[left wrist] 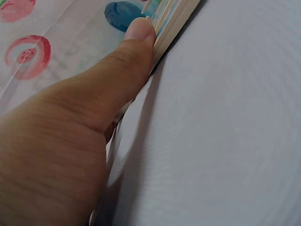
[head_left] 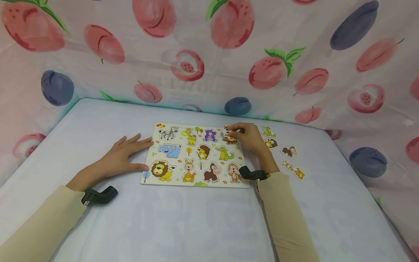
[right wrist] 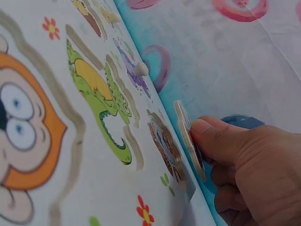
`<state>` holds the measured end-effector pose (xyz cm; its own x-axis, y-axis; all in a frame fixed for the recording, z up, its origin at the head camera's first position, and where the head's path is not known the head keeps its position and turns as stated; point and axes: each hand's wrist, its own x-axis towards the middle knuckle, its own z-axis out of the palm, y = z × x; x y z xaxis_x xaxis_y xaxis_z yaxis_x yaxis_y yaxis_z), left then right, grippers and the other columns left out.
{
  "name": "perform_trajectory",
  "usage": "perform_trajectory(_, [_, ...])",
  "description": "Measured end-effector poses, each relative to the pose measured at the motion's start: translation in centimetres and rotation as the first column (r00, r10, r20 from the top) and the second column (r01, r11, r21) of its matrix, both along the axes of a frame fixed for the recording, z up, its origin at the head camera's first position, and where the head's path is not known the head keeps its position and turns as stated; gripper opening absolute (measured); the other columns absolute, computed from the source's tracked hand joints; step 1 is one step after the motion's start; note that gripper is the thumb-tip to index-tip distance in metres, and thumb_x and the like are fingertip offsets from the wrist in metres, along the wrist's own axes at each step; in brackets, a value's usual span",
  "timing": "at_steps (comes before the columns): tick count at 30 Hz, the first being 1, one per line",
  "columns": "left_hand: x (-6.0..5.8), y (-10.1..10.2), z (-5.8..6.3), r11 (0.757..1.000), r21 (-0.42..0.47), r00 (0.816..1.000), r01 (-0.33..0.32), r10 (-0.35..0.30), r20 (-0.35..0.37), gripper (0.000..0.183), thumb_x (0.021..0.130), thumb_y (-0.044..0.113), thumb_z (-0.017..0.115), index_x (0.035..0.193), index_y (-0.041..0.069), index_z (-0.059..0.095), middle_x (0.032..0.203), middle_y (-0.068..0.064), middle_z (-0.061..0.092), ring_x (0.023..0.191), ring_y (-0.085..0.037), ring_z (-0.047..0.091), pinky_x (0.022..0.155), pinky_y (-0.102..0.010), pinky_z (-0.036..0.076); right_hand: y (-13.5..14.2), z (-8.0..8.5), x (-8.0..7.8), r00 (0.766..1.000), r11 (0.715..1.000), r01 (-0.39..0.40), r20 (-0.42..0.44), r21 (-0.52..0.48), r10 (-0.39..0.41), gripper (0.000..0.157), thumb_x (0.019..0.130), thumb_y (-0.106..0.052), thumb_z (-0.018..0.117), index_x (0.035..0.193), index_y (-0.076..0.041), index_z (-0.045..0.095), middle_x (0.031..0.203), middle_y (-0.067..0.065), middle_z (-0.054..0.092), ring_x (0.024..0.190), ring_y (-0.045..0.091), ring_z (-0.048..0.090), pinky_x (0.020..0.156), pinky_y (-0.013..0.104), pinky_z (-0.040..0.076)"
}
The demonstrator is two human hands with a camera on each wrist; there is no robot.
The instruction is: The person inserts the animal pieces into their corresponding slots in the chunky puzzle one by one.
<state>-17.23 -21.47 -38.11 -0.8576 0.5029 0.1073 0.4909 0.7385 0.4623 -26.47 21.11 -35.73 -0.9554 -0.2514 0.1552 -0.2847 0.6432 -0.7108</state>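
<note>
Right wrist only, piece (right wrist: pixel 189 143) apart from board (right wrist: pixel 108 186)

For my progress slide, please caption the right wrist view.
Right hand pinches a puzzle piece, seen nearly edge-on, over a recess in the animal puzzle board.

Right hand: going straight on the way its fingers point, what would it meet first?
Most likely the puzzle board, around its top-right recess; the held piece would touch before the right hand itself. How deep the remaining gap is stays unclear.
</note>
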Motion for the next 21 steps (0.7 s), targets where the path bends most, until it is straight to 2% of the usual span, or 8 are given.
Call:
perform_trajectory(10, [-0.02,0.15,0.17,1.0,-0.008,1.0,-0.007,0.007,0.012,0.086,0.078,0.058,0.07,0.147,0.016,0.04,0.153,-0.002,0.034,0.144,-0.034,0.012,0.113,-0.055,0.0,-0.2,-0.32,0.0,1.0,1.0,-0.018,0.019,0.006,0.018,0.019,0.091,-0.019,0.067,0.108,-0.01,0.071,0.092,0.005,0.07,0.073,0.02,0.063,0.059,0.031,0.047])
perform_trajectory(21, [-0.09,0.11,0.17,1.0,-0.021,0.999,-0.015,0.016,0.029,0.088,0.078,0.059,0.069,0.148,0.016,0.038,0.153,-0.002,0.032,0.144,-0.033,0.01,0.113,-0.054,-0.001,-0.53,-0.64,-0.22,0.999,0.998,-0.003,0.035,0.06,0.001,0.018,0.091,-0.02,0.068,0.106,-0.011,0.072,0.091,0.004,0.069,0.069,0.022,0.056,0.056,0.031,0.044])
